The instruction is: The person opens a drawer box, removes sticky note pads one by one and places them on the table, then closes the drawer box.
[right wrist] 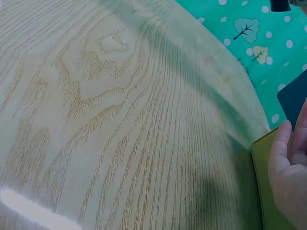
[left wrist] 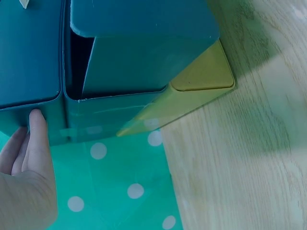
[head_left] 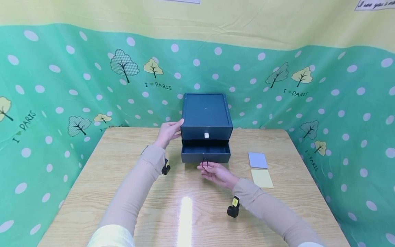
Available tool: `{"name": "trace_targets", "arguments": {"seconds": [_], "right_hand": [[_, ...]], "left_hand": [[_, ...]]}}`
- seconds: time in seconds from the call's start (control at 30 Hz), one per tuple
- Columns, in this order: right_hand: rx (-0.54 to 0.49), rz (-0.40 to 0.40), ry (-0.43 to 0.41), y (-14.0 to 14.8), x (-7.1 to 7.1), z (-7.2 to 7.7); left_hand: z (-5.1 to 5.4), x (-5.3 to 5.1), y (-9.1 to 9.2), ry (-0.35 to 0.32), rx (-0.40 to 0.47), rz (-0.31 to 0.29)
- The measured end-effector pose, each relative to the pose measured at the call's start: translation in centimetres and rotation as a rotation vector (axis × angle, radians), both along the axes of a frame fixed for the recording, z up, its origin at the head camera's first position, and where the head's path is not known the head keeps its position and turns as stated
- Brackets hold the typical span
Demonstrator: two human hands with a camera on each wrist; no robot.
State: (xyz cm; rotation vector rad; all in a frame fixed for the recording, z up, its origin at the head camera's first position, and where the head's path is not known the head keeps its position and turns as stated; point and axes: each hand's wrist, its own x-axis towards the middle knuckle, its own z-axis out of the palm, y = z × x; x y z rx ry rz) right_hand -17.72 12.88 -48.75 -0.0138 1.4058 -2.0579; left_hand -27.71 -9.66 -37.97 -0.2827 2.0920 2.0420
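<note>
Tabletop (head_left: 129, 151) before you carries the blue drawer unit (head_left: 205, 111) near its far edge, the lower drawer (head_left: 219, 158) standing open. Your left hand (head_left: 168, 132) rests extended fingers against the unit's left side; your right hand (head_left: 218, 174) has its fingers at the drawer's dark loop (head_left: 205, 158), though you cannot tell whether they clamp it. Blue and yellow square pads (head_left: 262, 178) lie to the right.

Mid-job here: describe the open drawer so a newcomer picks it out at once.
At the back of the table stands a dark blue cabinet. On its front, below the white knob, the open drawer juts forward, with the right hand at its black loop. Unlike the closed blue drawer above it, this one bares its inside.
</note>
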Motion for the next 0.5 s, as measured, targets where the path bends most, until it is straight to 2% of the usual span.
{"name": "trace_targets", "arguments": {"seconds": [0.23, 0.5], "right_hand": [[0.014, -0.028, 0.013, -0.29, -0.16, 0.1], [0.017, -0.06, -0.027, -0.6, -0.35, 0.21]], "left_hand": [[-0.08, -0.01, -0.06, 0.013, -0.003, -0.006], [-0.2, -0.09, -0.08, 0.003, -0.003, -0.001]]}}
